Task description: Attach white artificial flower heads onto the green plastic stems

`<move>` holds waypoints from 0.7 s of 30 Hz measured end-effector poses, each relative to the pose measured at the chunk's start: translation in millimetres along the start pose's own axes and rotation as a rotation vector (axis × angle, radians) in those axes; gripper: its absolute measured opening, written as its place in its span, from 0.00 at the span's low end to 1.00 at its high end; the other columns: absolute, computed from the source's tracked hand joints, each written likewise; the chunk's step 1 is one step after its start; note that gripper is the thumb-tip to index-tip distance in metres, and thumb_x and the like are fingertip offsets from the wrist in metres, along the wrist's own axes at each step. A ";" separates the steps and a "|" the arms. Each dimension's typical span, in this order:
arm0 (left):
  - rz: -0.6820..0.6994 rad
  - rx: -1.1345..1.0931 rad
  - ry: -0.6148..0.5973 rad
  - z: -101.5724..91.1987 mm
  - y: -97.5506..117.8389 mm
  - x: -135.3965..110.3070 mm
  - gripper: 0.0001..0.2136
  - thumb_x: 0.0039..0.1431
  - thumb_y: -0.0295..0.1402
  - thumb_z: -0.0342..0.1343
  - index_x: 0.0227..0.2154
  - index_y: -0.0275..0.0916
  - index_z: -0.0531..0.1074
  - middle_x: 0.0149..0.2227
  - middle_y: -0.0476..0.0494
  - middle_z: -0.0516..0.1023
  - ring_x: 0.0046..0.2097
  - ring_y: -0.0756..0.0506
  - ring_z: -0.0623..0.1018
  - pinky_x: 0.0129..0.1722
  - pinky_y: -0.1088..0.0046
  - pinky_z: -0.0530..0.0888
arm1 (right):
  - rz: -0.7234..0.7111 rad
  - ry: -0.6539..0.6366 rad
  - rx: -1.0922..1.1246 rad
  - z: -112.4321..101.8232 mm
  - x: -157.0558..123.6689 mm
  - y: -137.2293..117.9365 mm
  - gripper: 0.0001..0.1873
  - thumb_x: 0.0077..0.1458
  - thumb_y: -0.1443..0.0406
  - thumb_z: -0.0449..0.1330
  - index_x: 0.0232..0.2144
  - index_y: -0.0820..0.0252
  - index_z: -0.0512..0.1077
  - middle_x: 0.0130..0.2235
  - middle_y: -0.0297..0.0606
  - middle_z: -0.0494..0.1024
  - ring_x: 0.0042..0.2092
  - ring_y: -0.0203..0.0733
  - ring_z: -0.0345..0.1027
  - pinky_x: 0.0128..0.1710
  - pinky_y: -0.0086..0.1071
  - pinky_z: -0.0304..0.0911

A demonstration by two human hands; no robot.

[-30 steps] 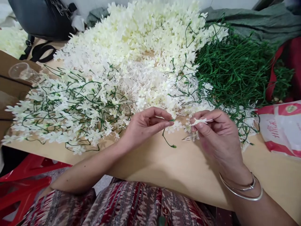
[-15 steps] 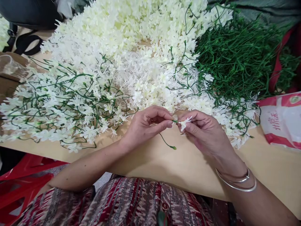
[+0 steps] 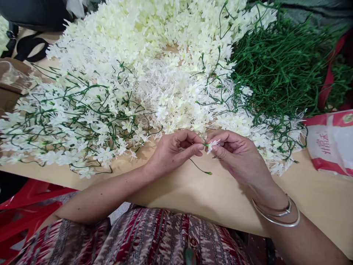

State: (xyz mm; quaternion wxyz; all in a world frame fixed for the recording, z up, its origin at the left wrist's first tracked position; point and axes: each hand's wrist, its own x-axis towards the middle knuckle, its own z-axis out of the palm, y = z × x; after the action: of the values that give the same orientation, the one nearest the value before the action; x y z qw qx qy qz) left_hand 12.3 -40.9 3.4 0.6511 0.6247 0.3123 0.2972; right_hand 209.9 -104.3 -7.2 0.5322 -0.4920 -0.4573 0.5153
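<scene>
My left hand point(image 3: 179, 151) pinches a green plastic stem point(image 3: 200, 167) near its tip; the stem's other end hangs below the fingers. Close against it, my right hand point(image 3: 238, 156) is closed on a small white artificial flower point(image 3: 212, 146), held between thumb and fingers. Stem tip and flower meet between the two hands, and the fingertips hide part of the joint. Just beyond the hands spreads a heap of loose white flower heads point(image 3: 176, 99). To the left lie white flowers on green stems point(image 3: 91, 121).
A big pile of green stems point(image 3: 275, 66) lies at the right. Beside it are a red strap point(image 3: 328, 84) and a red-and-white packet point(image 3: 331, 141). A black bag point(image 3: 33, 13) rests at the far left. Red plastic stools point(image 3: 33, 195) stand below the table's left edge.
The right hand has shifted slightly left, so the flower now sits against the stem tip at the left fingers. The hanging stem end has swung a little right.
</scene>
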 end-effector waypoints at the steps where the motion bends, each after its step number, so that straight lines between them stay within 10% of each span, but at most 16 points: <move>1: -0.001 -0.016 0.004 0.9 -2.7 -0.6 0.17 0.64 0.49 0.67 0.38 0.38 0.76 0.34 0.45 0.84 0.34 0.48 0.86 0.35 0.75 0.82 | -0.003 0.001 -0.002 0.2 0.5 0.4 0.08 0.58 0.57 0.73 0.33 0.50 0.79 0.37 0.34 0.82 0.41 0.40 0.77 0.39 0.35 0.74; 21: 0.083 0.106 0.019 5.2 -10.1 -7.4 0.11 0.71 0.40 0.61 0.38 0.37 0.75 0.32 0.45 0.85 0.33 0.51 0.85 0.36 0.79 0.79 | 0.060 -0.023 -0.069 3.0 -0.5 -5.2 0.08 0.58 0.57 0.73 0.30 0.50 0.80 0.36 0.33 0.84 0.39 0.39 0.78 0.41 0.36 0.76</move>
State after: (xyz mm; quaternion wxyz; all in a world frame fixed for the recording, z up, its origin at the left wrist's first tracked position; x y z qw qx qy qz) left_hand 11.6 -50.3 -6.3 0.6012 0.6678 0.3074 0.3131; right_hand 207.4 -104.6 -1.7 0.4939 -0.5178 -0.4658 0.5205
